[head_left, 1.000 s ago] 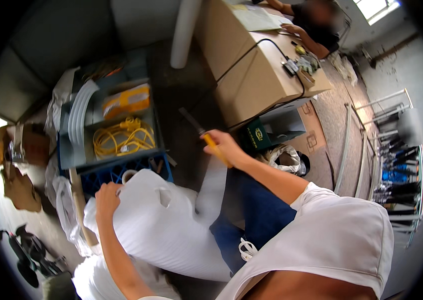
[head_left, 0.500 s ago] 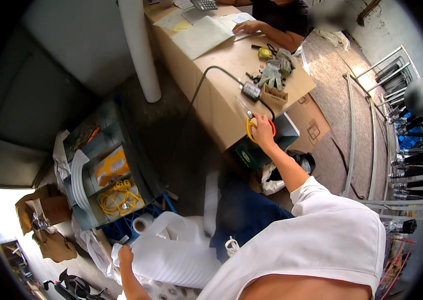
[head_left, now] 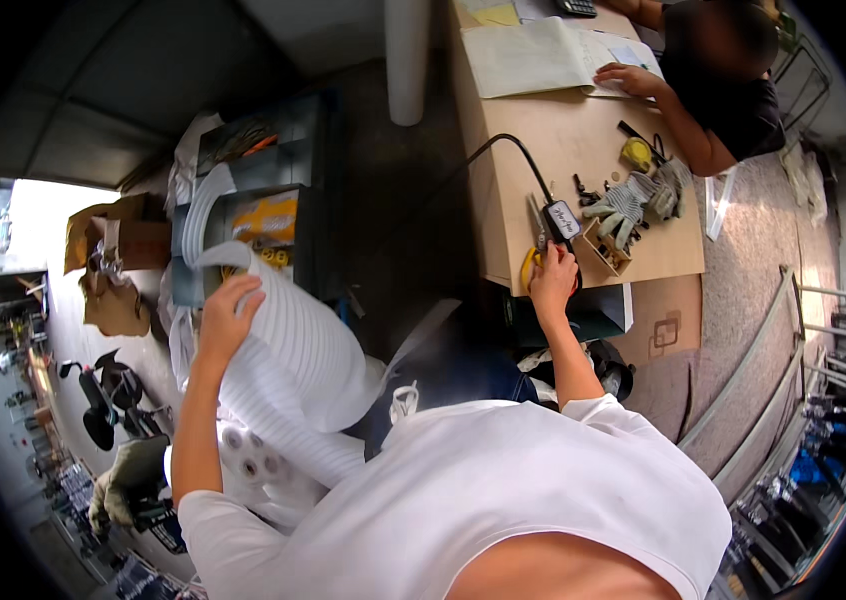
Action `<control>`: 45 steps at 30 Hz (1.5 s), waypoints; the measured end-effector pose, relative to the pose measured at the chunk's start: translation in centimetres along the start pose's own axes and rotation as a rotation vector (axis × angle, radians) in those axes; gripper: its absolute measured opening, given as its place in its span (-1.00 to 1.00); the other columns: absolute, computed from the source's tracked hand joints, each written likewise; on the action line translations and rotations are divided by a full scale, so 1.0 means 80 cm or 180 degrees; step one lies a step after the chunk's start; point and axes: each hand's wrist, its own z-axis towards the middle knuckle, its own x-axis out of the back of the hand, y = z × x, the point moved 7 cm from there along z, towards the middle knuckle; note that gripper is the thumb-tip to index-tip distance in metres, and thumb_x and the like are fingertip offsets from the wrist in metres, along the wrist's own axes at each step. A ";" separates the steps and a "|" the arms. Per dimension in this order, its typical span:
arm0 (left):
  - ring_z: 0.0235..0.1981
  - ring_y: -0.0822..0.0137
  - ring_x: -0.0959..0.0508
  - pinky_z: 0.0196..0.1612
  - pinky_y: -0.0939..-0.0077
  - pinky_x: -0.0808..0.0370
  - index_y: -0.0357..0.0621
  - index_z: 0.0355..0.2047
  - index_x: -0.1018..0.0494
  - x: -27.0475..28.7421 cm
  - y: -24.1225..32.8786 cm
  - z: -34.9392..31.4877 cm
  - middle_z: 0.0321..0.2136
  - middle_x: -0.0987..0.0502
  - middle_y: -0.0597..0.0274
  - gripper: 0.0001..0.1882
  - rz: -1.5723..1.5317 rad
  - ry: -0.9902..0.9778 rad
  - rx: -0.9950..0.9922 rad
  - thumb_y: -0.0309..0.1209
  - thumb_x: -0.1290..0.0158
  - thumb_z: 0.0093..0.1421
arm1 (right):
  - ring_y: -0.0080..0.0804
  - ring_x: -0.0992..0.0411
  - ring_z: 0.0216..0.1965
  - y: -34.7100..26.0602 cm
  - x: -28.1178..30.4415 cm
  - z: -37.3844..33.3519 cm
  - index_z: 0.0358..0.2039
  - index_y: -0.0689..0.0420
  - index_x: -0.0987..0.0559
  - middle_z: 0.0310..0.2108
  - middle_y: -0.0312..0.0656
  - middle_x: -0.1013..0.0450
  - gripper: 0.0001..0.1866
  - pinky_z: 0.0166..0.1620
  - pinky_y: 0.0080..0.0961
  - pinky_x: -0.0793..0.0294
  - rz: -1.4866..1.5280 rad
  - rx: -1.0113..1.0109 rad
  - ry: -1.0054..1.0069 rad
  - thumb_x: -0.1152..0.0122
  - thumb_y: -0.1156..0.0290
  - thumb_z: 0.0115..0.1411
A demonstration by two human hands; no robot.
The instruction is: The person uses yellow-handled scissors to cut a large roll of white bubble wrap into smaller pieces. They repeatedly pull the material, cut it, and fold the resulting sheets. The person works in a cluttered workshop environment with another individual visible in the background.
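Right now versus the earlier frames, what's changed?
The right hand moved the scissors rightward to the desk's near end, still on their handles. The left hand raised the white foam sheet, now hiding much of the yellow cord. Unchanged: foam in the left hand, co-worker's hand at the papers.

I see the wearer in a plain white short-sleeved top (head_left: 543, 490), its cloth smooth across the middle with soft folds toward the shoulders. The neckline (head_left: 491, 548) is a wide curve with a narrow stitched edge. I make out a loose, short left sleeve (head_left: 228, 540) and a matching right sleeve (head_left: 595, 410). Past the hem, I see dark blue trousers (head_left: 458, 378) and a looped white cord (head_left: 404, 403). Both forearms are bare, as are the left hand (head_left: 230, 318) and right hand (head_left: 554, 283).
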 end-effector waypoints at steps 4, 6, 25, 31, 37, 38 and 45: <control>-0.30 0.29 -0.47 -0.22 0.61 -0.34 -0.30 -0.43 -0.44 0.085 0.028 0.010 -0.40 -0.48 0.12 -0.79 -0.0308 0.0615 0.0045 -0.73 0.13 -0.07 | -0.07 -0.24 -0.25 -0.038 0.031 0.014 -0.24 0.18 -0.40 -0.30 0.00 -0.27 -0.68 -0.19 -0.29 -0.23 0.0318 -0.0110 0.0103 -0.04 0.53 -0.10; -0.36 0.40 -0.45 -0.27 0.67 -0.33 -0.30 -0.50 -0.44 0.122 0.035 0.003 -0.45 -0.47 0.19 -0.75 -0.0649 0.0794 -0.0022 -0.80 0.18 -0.12 | -0.07 -0.25 -0.26 -0.086 0.049 0.034 -0.28 0.18 -0.41 -0.32 0.00 -0.28 -0.73 -0.20 -0.29 -0.24 0.0946 0.0305 0.0193 -0.02 0.55 -0.08; -0.19 0.42 -0.37 -0.15 0.56 -0.30 -0.11 0.00 -0.17 0.353 -0.048 -0.088 -0.14 -0.33 0.19 -0.52 -0.1301 0.2908 -0.0086 -0.54 0.04 0.02 | -0.58 -0.40 -0.59 -0.593 0.104 0.070 -0.51 0.23 -0.51 -0.64 -0.26 -0.43 -0.86 -0.43 -0.68 -0.39 0.4822 0.1847 -0.3435 -0.09 0.42 0.03; -0.10 0.36 -0.31 -0.05 0.50 -0.22 -0.15 -0.03 -0.19 0.112 -0.177 -0.055 -0.12 -0.34 0.31 -0.40 -0.4353 0.2306 0.0938 0.03 0.13 0.06 | -0.54 -0.41 -0.56 -0.550 0.081 0.121 -0.47 0.26 -0.50 -0.58 -0.23 -0.43 -0.87 -0.43 -0.67 -0.40 0.5274 0.1077 -0.2280 -0.10 0.46 0.01; -0.37 0.49 -0.41 -0.29 0.65 -0.33 -0.24 -0.22 -0.33 0.078 -0.146 0.006 -0.38 -0.43 0.31 -0.57 -0.4112 0.1801 0.0759 -0.14 0.00 0.05 | -0.52 -0.42 -0.54 -0.461 0.077 0.155 -0.50 0.28 -0.49 -0.59 -0.24 -0.42 -0.88 -0.45 -0.66 -0.40 0.5144 0.0091 -0.1295 -0.09 0.47 0.00; -0.42 0.51 -0.42 -0.35 0.68 -0.34 -0.23 -0.26 -0.35 0.099 -0.112 0.014 -0.42 -0.44 0.33 -0.63 -0.4199 0.1785 0.0711 -0.18 -0.01 0.06 | -0.52 -0.42 -0.55 -0.449 0.077 0.158 -0.50 0.28 -0.49 -0.59 -0.24 -0.42 -0.88 -0.45 -0.65 -0.41 0.5168 -0.0003 -0.1114 -0.08 0.47 0.00; -0.59 0.51 -0.40 -0.51 0.64 -0.32 -0.35 -0.47 -0.39 0.228 -0.076 0.035 -0.64 -0.45 0.25 -0.74 -0.1567 0.3301 0.0002 -0.32 -0.01 0.06 | -0.36 -0.40 -0.33 -0.419 0.116 0.160 -0.12 0.34 -0.26 -0.27 -0.01 -0.35 -0.54 -0.31 -0.56 -0.38 0.4156 -0.0040 -0.0417 -0.08 0.39 -0.01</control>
